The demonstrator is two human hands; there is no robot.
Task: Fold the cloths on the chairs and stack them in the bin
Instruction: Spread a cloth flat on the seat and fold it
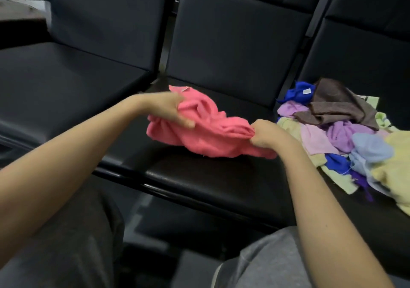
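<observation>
Plainly, left hand and right hand clutch a crumpled pink cloth.
Unreadable (too small): white tag on blue cloth; pile cut off right.

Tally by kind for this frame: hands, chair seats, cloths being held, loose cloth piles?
Hands: 2, left hand and right hand
Chair seats: 3
Held cloths: 1, the pink cloth, gripped by both hands
Cloth pile: 1
Total: 7
</observation>
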